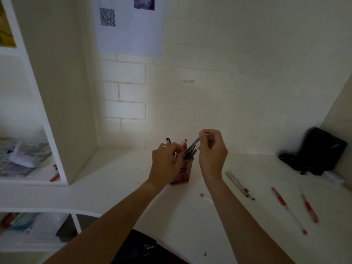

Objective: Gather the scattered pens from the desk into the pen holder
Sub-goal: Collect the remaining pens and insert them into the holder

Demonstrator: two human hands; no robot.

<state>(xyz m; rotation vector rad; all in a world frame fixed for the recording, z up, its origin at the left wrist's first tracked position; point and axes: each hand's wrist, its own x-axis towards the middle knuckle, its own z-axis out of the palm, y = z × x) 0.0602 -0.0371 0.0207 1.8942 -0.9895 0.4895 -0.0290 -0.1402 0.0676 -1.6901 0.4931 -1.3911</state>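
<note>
A red see-through pen holder [183, 176] stands on the white desk [122, 180] near the back wall. My left hand [165, 162] wraps its left side and rim. My right hand [212, 151] pinches a dark pen [192, 150] that slants down into the holder's mouth. A red pen [185, 144] and a black clip top [168, 140] stick up out of the holder. On the desk to the right lie two red pens [285, 206] [309, 207], two pale pencils [239, 184], and a thin clear refill with a red tip [206, 198].
A black pouch [318, 151] sits at the back right corner. A white shelf unit [57, 111] stands on the left, with a red pen [54, 176] on its shelf. Papers hang on the tiled wall.
</note>
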